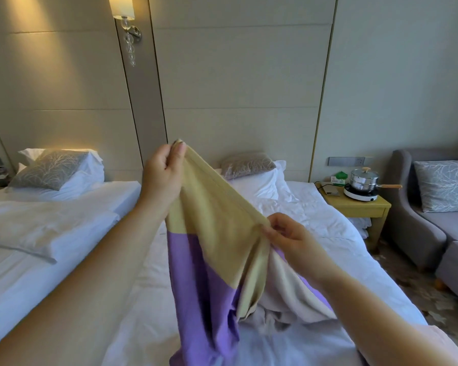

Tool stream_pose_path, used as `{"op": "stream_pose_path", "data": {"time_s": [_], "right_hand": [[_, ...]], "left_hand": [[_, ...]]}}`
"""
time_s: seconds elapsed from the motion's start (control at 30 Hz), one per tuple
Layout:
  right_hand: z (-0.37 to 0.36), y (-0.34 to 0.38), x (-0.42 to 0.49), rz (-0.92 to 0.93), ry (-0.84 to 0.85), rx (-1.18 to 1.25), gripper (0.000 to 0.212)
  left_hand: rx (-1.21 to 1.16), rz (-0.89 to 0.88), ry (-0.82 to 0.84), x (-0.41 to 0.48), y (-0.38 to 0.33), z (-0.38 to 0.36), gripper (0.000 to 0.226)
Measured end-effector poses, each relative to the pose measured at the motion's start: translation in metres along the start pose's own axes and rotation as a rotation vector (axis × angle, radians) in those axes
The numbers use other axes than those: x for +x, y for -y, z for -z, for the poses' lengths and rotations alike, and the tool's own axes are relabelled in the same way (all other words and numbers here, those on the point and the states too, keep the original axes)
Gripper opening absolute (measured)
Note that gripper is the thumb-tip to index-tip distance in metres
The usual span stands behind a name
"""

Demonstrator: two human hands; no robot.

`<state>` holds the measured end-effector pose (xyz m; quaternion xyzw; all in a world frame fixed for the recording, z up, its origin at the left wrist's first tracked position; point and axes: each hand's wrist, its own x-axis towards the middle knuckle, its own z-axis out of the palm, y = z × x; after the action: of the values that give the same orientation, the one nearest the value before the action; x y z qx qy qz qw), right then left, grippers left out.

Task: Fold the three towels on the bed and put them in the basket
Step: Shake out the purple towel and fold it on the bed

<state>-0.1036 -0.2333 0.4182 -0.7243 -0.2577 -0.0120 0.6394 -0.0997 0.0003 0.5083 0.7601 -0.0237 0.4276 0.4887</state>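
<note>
My left hand pinches the top corner of the tan-and-purple towel up high, thumb against fingers. My right hand pinches the same edge lower down, spare fingers loosely curled. The towel hangs over the white bed, bottom cut off by the frame, and it hides most of a pale crumpled heap behind, can't tell what's in it.

Two beds. Two towels told apart: one yellow-and-purple towel, one pale towel. Two hands: left hand, right hand. Three patterned cushions. Two white pillows. One wall lamp, one bedside table, one pot, one sofa.
</note>
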Motion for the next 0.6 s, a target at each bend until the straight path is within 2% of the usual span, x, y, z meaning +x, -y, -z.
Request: {"op": "stream_pose_path", "data": {"time_s": [0.03,0.1,0.27,0.33,0.37,0.43,0.5,0.53,0.6], "right_hand": [[0.002,0.009,0.003,0.017,0.027,0.094,0.016],[0.000,0.019,0.009,0.054,0.055,0.132,0.016],[-0.016,-0.004,0.010,-0.008,0.195,-0.076,0.011],[-0.022,-0.016,0.005,-0.027,0.220,-0.190,0.010],[-0.025,-0.022,0.002,-0.008,0.185,-0.269,0.013],[-0.026,-0.027,-0.002,0.094,-0.005,-0.414,0.019],[-0.025,-0.030,-0.008,0.150,-0.106,-0.297,0.012],[-0.026,-0.031,-0.013,0.116,-0.062,-0.149,0.009],[-0.032,-0.035,-0.022,-0.008,0.095,0.060,0.019]], "left_hand": [[0.017,0.018,-0.014,0.004,0.003,0.005,0.041],[-0.004,0.053,-0.029,0.010,0.005,0.011,0.039],[-0.096,0.070,0.000,0.010,-0.004,0.005,0.037],[-0.172,0.092,0.041,0.008,-0.006,0.000,0.043],[-0.195,0.105,0.057,0.007,-0.006,-0.002,0.046],[-0.207,0.117,0.068,0.007,-0.005,-0.004,0.048],[-0.209,0.136,0.050,0.009,-0.004,-0.005,0.048],[-0.208,0.144,0.039,0.011,-0.003,-0.006,0.048],[-0.229,0.159,0.038,0.014,-0.005,-0.009,0.047]]}}
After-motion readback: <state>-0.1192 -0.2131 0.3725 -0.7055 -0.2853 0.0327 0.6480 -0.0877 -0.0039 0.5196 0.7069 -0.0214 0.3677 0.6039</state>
